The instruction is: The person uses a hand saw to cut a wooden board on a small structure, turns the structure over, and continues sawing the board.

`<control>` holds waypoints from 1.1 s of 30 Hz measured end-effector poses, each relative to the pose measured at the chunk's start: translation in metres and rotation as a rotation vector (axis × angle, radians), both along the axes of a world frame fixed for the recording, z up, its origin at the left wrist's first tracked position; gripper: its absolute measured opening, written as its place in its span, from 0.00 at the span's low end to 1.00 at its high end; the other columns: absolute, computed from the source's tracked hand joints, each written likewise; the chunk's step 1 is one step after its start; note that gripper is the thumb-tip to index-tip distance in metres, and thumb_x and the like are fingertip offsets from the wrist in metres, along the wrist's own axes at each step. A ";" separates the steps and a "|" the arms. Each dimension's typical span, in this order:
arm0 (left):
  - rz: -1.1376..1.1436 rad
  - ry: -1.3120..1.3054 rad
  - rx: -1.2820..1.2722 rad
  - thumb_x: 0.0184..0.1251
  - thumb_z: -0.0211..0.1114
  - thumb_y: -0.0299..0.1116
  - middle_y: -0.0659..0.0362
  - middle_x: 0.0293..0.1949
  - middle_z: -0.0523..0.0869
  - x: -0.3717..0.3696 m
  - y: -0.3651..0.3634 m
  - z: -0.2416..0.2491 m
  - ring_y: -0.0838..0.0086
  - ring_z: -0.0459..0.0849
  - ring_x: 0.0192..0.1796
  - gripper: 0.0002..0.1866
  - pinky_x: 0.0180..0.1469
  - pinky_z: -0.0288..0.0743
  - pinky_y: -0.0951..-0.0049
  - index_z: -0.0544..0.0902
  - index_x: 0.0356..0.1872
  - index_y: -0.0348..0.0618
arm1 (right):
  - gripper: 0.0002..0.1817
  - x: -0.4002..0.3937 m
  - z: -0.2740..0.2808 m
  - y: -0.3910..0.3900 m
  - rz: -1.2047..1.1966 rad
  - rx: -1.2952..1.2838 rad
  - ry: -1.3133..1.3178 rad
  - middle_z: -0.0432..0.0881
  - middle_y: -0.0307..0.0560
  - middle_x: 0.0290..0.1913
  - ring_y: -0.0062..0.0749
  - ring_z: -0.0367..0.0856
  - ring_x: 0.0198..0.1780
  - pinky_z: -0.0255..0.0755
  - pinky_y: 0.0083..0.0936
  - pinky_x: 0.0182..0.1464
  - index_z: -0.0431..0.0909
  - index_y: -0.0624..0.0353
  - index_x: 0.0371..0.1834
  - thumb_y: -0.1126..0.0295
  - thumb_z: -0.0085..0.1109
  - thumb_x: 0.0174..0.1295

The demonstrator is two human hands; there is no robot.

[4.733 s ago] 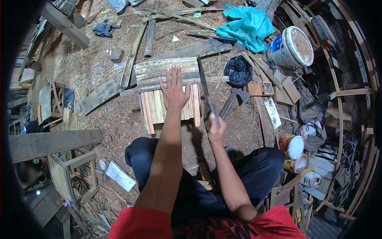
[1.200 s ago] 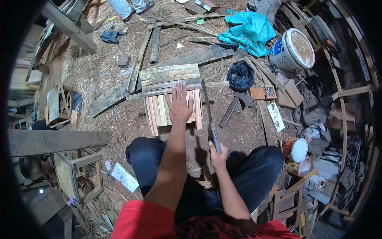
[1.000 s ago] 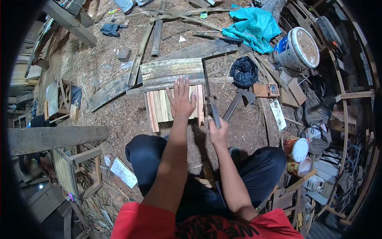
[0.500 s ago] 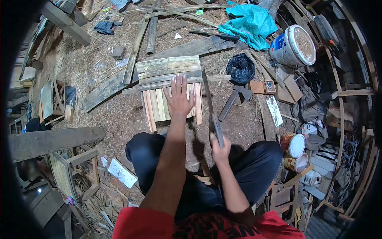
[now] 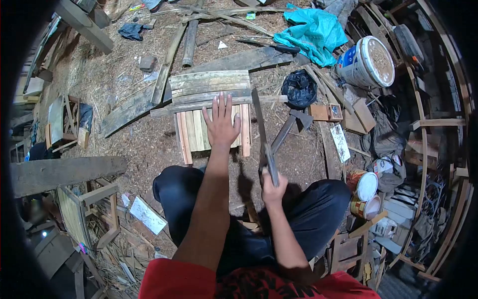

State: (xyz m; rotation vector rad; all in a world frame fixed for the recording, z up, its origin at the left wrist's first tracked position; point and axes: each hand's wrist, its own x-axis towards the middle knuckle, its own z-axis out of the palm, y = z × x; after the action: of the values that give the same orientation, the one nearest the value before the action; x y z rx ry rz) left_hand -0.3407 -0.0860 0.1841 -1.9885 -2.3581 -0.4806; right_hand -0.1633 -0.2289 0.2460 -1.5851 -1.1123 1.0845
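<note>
My left hand (image 5: 221, 124) lies flat with its fingers spread, fingertips on a long thin wooden slat (image 5: 269, 99). That slat crosses a small slatted wooden piece (image 5: 210, 82), like a little chair or crate, and sticks out past both of its sides. My right hand (image 5: 274, 188) is wrapped around the handle of a handsaw (image 5: 262, 127). The saw's blade points away from me, its far end beside the right edge of the slatted piece and overlapping the slat in this view. To the right of the blade, a hatchet (image 5: 289, 127) lies on the ground.
A black plastic-lined container (image 5: 299, 88), a large paint bucket (image 5: 366, 61) and a teal sheet (image 5: 313, 32) lie beyond on the right. Long boards (image 5: 132, 114) lie behind the slatted piece. A thick beam (image 5: 69, 174) juts in from the left, above a wooden frame (image 5: 102, 202).
The saw and my right hand have drawn back slightly toward me. My left hand stays pressed on the slat, and the view has shifted a little.
</note>
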 end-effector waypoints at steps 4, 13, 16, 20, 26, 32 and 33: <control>0.001 0.025 -0.014 0.71 0.51 0.52 0.60 0.83 0.50 0.001 -0.001 0.002 0.66 0.48 0.83 0.40 0.80 0.32 0.41 0.51 0.82 0.58 | 0.15 -0.029 0.012 0.069 -0.034 0.050 0.031 0.67 0.35 0.17 0.19 0.67 0.22 0.62 0.29 0.26 0.75 0.64 0.21 0.69 0.65 0.63; 0.001 0.022 0.011 0.71 0.51 0.53 0.61 0.82 0.50 0.001 0.003 -0.003 0.66 0.47 0.83 0.39 0.80 0.31 0.40 0.52 0.81 0.57 | 0.16 -0.005 -0.002 0.025 -0.051 -0.022 -0.064 0.68 0.37 0.16 0.19 0.67 0.22 0.62 0.30 0.25 0.73 0.65 0.21 0.66 0.63 0.63; -0.011 0.012 0.007 0.72 0.50 0.54 0.61 0.83 0.49 0.000 -0.002 0.001 0.65 0.46 0.83 0.39 0.80 0.31 0.40 0.51 0.82 0.57 | 0.14 -0.022 0.000 0.062 0.001 0.007 0.009 0.69 0.38 0.16 0.18 0.68 0.23 0.63 0.30 0.25 0.77 0.65 0.23 0.67 0.63 0.62; 0.004 0.004 -0.063 0.72 0.49 0.54 0.61 0.83 0.48 0.001 0.001 0.003 0.64 0.46 0.83 0.39 0.80 0.31 0.40 0.52 0.82 0.59 | 0.13 -0.001 0.010 0.001 0.064 0.099 -0.107 0.69 0.39 0.17 0.19 0.68 0.23 0.64 0.32 0.26 0.77 0.65 0.24 0.67 0.63 0.63; -0.013 -0.042 -0.006 0.68 0.54 0.51 0.57 0.82 0.52 0.004 0.000 0.003 0.61 0.47 0.83 0.41 0.80 0.30 0.40 0.54 0.81 0.55 | 0.13 -0.014 0.021 0.054 0.025 0.016 -0.136 0.69 0.37 0.17 0.19 0.67 0.23 0.64 0.30 0.27 0.76 0.65 0.24 0.68 0.60 0.62; -0.018 -0.046 0.047 0.67 0.56 0.50 0.55 0.81 0.54 -0.020 -0.027 -0.006 0.58 0.49 0.82 0.41 0.79 0.33 0.39 0.56 0.80 0.53 | 0.13 -0.025 0.024 0.034 0.070 0.017 -0.077 0.67 0.36 0.17 0.17 0.66 0.23 0.62 0.30 0.26 0.75 0.64 0.22 0.68 0.60 0.61; -0.019 -0.045 0.053 0.67 0.56 0.50 0.55 0.81 0.54 -0.019 -0.026 -0.004 0.58 0.49 0.82 0.41 0.79 0.33 0.39 0.56 0.80 0.53 | 0.14 -0.029 0.020 0.036 0.039 0.001 -0.059 0.67 0.36 0.17 0.17 0.66 0.23 0.61 0.31 0.25 0.74 0.64 0.22 0.67 0.61 0.62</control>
State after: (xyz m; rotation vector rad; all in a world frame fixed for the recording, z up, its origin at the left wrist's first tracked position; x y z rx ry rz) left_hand -0.3599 -0.1115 0.1802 -2.0000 -2.3276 -0.5885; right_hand -0.1927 -0.1933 0.2664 -1.6097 -1.1878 1.0684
